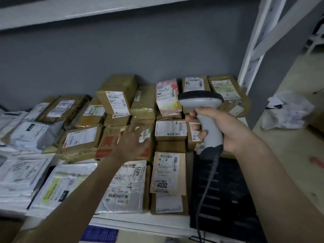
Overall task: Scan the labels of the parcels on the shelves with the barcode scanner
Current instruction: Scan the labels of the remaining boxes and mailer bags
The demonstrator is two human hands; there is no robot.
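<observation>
A grey barcode scanner [206, 116] is gripped by the right hand [222, 130], the fingers curled around its handle, and it is held above the right part of the shelf [140, 223]; its dark-rimmed head is turned toward the far parcels. A dark coiled cable [205, 186] is seen hanging from the handle's base over a black slatted crate [226, 199] at the near right.

The left hand [131, 142] is stretched out with fingers spread and straight, laid over a brown box with red print [105, 144] in the middle of the shelf (whether the palm presses down cannot be told).

The shelf is packed with parcels. A tall brown carton [117, 95] is stood at the far centre, and a pink-patterned box [167, 97] is placed to its right. A flat brown parcel marked 4032 [168, 172] is set just left of the crate, and a silvery mailer bag marked 4021 [126, 186] is laid beside it, partly covered by the left forearm. White and grey mailer bags [22, 172] are piled at the left.
</observation>
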